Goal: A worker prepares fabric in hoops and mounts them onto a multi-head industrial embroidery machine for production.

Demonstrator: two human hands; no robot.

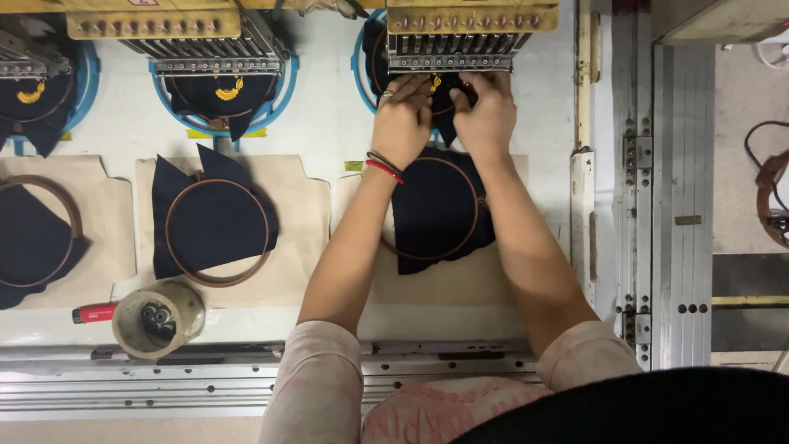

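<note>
Both hands work side by side under the machine head (460,37): left hand (403,119) and right hand (486,115) pinch the dark cloth (448,123) in the blue hoop (359,49).

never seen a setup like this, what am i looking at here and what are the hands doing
This is one picture from a camera worn on a person's head, looking down at their own arms. In front of them stands a row of embroidery machine heads over a white table. Dark blue fabric sits in blue round frames under the heads, some with yellow stitching. Both hands are up at the right-hand head: the left hand and right hand touch the dark fabric there. Whether they grip it I cannot tell. Nearer the person lie brown hoops with dark fabric on beige sheets, a round pot and a red tool.
</note>
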